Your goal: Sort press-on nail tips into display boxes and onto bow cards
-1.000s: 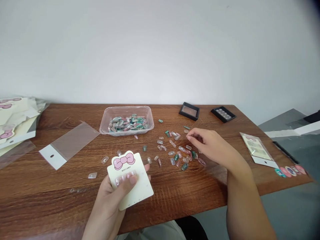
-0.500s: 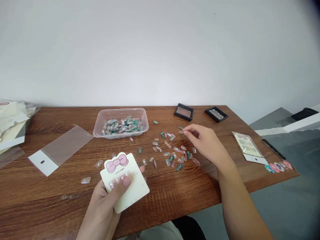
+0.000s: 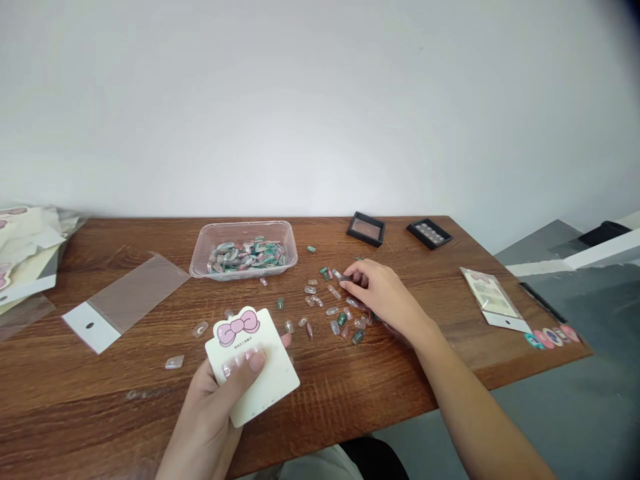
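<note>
My left hand (image 3: 220,393) grips a cream card (image 3: 273,370) with a pink bow at its top, the thumb pressed over a row of clear press-on nails (image 3: 240,360) on its face. Over the loose nails in the middle of the table, my right hand (image 3: 377,290) pinches a small press-on nail (image 3: 339,275) at its fingertips, partly covered by the fingers. Around it lie scattered pink, clear and green press-on nails (image 3: 358,336). A few clear ones, such as this nail (image 3: 175,362), rest left of the card.
A clear plastic tub (image 3: 243,230) full of nails stands at the back. Left of it lie a clear sleeve (image 3: 145,287) and a stack of cards (image 3: 27,247). Two black frames (image 3: 366,229) sit at the back right, with a packaged card (image 3: 493,297) and round stickers (image 3: 553,337) further right.
My right hand has moved left and slightly down, from the far right side of the loose nails to a pale nail among them. My left hand keeps the card in nearly the same place.
</note>
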`<action>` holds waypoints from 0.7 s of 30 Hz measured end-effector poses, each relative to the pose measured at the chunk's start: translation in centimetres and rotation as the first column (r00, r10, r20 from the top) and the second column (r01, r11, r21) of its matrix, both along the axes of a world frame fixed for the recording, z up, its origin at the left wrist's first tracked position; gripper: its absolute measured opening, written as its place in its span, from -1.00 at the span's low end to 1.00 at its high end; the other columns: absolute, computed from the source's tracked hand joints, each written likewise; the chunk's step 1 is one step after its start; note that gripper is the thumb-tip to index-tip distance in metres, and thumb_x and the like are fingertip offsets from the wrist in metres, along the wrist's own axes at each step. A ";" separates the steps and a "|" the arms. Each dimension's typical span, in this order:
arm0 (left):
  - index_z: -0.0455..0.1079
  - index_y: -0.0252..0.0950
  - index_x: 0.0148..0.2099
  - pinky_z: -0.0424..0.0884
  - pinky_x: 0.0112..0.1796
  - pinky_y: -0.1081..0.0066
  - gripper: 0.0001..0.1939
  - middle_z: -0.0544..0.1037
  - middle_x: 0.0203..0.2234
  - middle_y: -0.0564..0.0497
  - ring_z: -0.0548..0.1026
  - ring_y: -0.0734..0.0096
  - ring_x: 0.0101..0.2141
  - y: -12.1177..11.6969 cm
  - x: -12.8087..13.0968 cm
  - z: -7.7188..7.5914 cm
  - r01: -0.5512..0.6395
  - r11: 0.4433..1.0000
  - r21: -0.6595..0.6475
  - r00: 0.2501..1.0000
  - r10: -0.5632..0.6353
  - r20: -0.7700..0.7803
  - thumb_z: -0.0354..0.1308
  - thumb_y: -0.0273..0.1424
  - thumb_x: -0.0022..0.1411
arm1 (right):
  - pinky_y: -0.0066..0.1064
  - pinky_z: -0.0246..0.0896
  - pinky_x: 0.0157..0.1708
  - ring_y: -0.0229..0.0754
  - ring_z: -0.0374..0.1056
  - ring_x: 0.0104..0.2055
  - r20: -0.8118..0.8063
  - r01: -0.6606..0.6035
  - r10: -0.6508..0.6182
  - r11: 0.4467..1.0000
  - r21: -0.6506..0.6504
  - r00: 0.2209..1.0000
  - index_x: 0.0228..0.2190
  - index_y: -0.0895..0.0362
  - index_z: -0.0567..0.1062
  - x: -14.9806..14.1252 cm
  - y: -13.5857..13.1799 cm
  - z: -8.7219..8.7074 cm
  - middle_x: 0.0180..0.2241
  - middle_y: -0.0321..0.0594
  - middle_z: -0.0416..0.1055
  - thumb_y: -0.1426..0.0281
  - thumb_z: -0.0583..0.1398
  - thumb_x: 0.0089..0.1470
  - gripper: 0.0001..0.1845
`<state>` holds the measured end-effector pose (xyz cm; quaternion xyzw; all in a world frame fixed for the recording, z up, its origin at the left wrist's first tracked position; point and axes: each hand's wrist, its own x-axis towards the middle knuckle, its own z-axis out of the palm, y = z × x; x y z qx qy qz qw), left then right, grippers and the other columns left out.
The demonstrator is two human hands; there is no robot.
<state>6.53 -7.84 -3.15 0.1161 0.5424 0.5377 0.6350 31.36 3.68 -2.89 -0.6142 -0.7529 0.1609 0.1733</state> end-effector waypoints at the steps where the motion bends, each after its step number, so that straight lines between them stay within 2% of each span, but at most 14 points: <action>1: 0.41 -0.36 0.24 0.64 -0.17 0.21 -0.08 0.72 -0.19 -0.23 0.68 -0.10 -0.16 0.0 0.0 0.0 0.003 1.000 -0.001 1.000 -0.003 0.007 0.59 -0.24 -0.17 | -0.36 0.19 -0.33 -0.17 0.41 -0.32 -0.004 -0.006 0.006 1.000 -0.005 1.000 -0.32 0.07 0.56 0.0 -0.1 0.2 -0.33 -0.27 0.52 0.34 0.27 0.18 -0.92; 8: 0.48 -0.35 0.19 0.62 -0.11 0.08 -0.14 0.72 -0.19 -0.24 0.65 -0.21 -0.09 0.0 0.1 -0.1 -0.003 1.000 -0.004 1.000 0.003 0.004 0.59 -0.21 -0.19 | -0.34 0.23 -0.31 -0.17 0.44 -0.37 -0.071 -0.045 0.040 0.996 -0.074 0.997 -0.40 0.07 0.53 0.7 -0.3 1.2 -0.40 -0.29 0.55 0.33 0.12 0.28 -0.75; 12: 0.49 -0.35 0.17 0.62 -0.11 0.08 -0.18 0.72 -0.19 -0.24 0.64 -0.23 -0.08 0.0 0.1 0.0 0.000 1.000 -0.005 1.000 0.000 -0.004 0.57 -0.21 -0.16 | -0.35 0.25 -0.29 -0.18 0.46 -0.37 -0.108 -0.056 0.045 0.994 -0.094 0.993 -0.33 0.05 0.53 1.1 -0.2 1.2 -0.39 -0.32 0.57 0.40 0.12 0.25 -0.82; 17: 0.43 -0.35 0.23 0.63 -0.14 0.16 -0.12 0.72 -0.17 -0.24 0.64 -0.19 -0.07 0.0 0.2 0.2 -0.007 1.000 -0.002 1.000 0.007 -0.001 0.57 -0.23 -0.15 | -0.35 0.28 -0.26 -0.16 0.48 -0.30 -0.081 -0.104 0.095 0.989 -0.110 0.992 -0.23 0.03 0.57 1.6 -0.2 1.1 -0.33 -0.30 0.58 0.45 0.13 0.23 -0.79; 21: 0.40 -0.32 0.26 0.63 -0.13 0.14 -0.08 0.72 -0.19 -0.22 0.65 -0.18 -0.09 0.0 0.2 0.2 -0.012 1.000 -0.001 1.000 0.012 -0.001 0.58 -0.24 -0.15 | -0.34 0.29 -0.21 -0.16 0.49 -0.25 -0.082 -0.073 0.066 0.994 -0.082 0.994 -0.21 0.03 0.55 2.3 0.0 0.7 -0.29 -0.30 0.58 0.44 0.15 0.22 -0.82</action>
